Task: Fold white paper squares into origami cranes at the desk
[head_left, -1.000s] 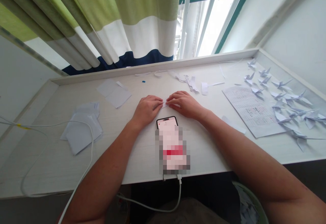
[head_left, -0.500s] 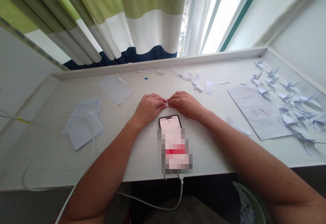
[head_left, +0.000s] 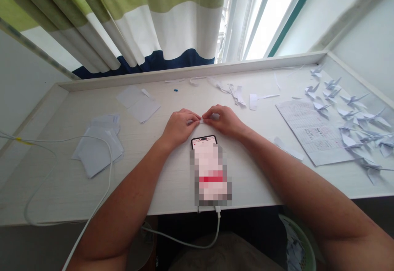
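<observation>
My left hand (head_left: 182, 126) and my right hand (head_left: 222, 120) meet fingertip to fingertip over the desk. Between them they pinch a small piece of white paper (head_left: 201, 121); most of it is covered by the fingers, so its folded shape cannot be made out. Just below the hands lies a phone (head_left: 205, 141), its screen lit pink and partly blurred, with a white cable (head_left: 218, 212) plugged into its lower end. Both forearms rest on the desk, one on each side of the phone.
Several folded paper cranes (head_left: 349, 113) stand at the right, some on a printed sheet (head_left: 303, 139). Stacked paper (head_left: 100, 150) and loose sheets (head_left: 143, 109) lie left. Paper scraps (head_left: 237, 94) are at the back. A loose cable (head_left: 110, 172) crosses the left. Below stands a green basket (head_left: 310, 250).
The fingers have shifted their pinch on the paper, and both hands now arch more, with gaps showing between thumbs and fingers. The camera view has moved slightly.
</observation>
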`<state>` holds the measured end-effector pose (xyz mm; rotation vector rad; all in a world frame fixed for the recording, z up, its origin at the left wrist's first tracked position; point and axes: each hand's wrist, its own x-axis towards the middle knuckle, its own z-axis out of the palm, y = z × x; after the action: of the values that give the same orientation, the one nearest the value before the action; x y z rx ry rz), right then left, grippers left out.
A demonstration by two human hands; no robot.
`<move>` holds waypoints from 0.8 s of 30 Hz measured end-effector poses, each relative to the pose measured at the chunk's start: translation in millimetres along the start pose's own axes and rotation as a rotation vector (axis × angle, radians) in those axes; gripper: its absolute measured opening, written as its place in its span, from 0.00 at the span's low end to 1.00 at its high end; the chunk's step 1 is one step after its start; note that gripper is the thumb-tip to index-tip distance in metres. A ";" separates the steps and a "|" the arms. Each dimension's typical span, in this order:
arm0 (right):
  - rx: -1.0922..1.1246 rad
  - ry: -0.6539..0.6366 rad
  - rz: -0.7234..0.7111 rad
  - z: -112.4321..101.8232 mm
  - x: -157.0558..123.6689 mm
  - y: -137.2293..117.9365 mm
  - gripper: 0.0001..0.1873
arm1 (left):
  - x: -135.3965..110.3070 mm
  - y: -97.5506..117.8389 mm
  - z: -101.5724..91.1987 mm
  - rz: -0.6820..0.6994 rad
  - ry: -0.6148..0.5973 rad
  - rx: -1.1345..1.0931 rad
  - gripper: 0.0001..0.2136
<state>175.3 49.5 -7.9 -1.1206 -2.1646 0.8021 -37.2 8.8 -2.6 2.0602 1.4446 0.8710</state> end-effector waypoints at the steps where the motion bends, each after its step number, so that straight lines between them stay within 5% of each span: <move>1: 0.026 0.012 0.021 -0.1 0.2 -0.8 0.03 | 0.0 0.4 0.0 -0.017 0.008 -0.018 0.07; 24: 0.220 -0.026 0.088 -7.2 3.9 1.3 0.07 | 3.9 1.3 0.9 -0.069 0.031 0.001 0.03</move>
<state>179.1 55.3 -3.3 -1.1027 -2.0019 1.0705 -34.7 12.1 -1.4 1.9933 1.5231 0.8786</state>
